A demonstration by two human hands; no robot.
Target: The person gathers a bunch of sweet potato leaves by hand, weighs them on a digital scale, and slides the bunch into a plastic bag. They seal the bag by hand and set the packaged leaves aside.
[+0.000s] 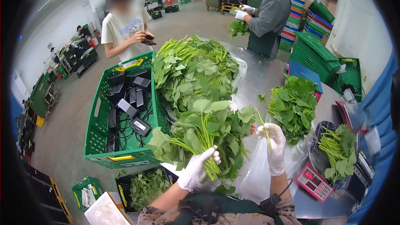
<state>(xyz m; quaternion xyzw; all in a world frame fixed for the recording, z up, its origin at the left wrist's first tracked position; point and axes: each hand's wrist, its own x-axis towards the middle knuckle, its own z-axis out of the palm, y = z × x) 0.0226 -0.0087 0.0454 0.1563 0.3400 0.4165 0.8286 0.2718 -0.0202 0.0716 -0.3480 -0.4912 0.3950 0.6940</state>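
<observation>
In a white glove, my left hand is closed round the stems of a bunch of leafy greens. My right hand, also gloved, pinches one single leafy stem upright, to the right of the bunch. Beyond both hands rises a large heap of leafy greens with pale green stems. A smaller pile of greens lies on the metal table past my right hand. Clear plastic sheeting spreads on the table between my hands.
A green crate with black power adapters stands left. At right, a red scale sits beside a basket with greens. A black crate is below. One person holds a phone; another person holds greens.
</observation>
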